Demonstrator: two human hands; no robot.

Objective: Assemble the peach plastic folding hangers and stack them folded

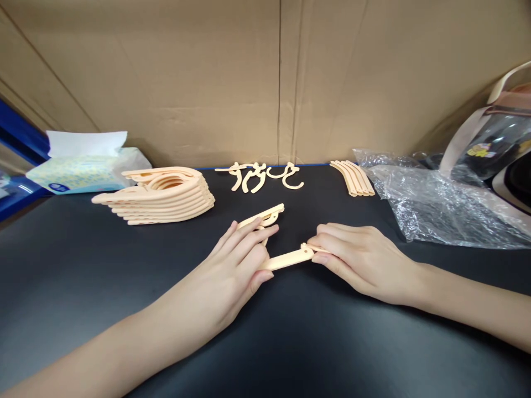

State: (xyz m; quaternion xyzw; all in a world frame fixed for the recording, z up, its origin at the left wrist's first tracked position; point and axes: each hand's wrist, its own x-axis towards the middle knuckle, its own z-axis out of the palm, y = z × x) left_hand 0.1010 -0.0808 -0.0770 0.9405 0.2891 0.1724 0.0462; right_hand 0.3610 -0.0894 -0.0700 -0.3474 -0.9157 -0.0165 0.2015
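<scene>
Above the black table, a cream plastic folding hanger [287,260] is between my two hands. My left hand [232,271] is closed round its left part, thumb below and fingers over the top; one arm and part of the hook stick out past the fingers. My right hand [360,257] pinches a thin cream piece at the hanger's right joint, between thumb and curled fingers. Most of that piece is hidden by the hand. Behind my left hand lies a stack of folded cream hangers [166,199].
Loose cream hooks [293,176] and small curved parts [254,178] lie along the table's back edge. Several curved arms [352,178] sit to their right. Crumpled clear plastic [448,204] and a transparent bag [498,138] occupy the right. A tissue pack [89,166] stands at left, cardboard [199,83] behind.
</scene>
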